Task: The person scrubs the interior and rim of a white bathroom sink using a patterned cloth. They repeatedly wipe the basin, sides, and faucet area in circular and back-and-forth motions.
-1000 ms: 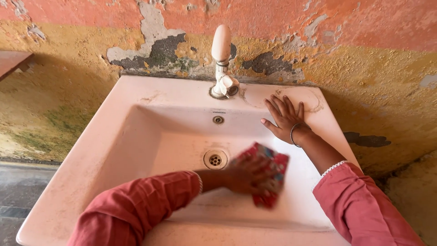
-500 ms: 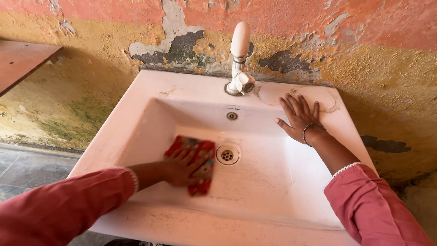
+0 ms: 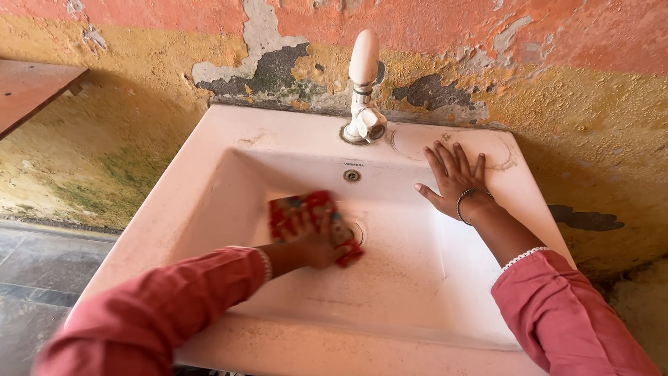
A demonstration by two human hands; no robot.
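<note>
My left hand (image 3: 314, 240) presses a red patterned cloth (image 3: 304, 209) flat against the bottom of a white wall-mounted sink (image 3: 202, 181), just left of the drain, which the cloth and hand mostly cover. My right hand (image 3: 454, 182) lies flat with fingers spread on the sink's back right ledge, holding nothing; a thin bracelet circles that wrist. Both arms wear pinkish-red sleeves. A white tap (image 3: 363, 87) stands at the middle of the back ledge, with a small overflow hole (image 3: 352, 175) below it.
The wall (image 3: 570, 90) behind is peeling orange and yellow plaster with grey patches. A brown shelf edge (image 3: 31, 87) juts in at the upper left. Grey floor tiles (image 3: 28, 271) show at the lower left.
My left hand slid the cloth from right of the drain to the left of it, then back toward the drain. My right hand stayed on the ledge.
</note>
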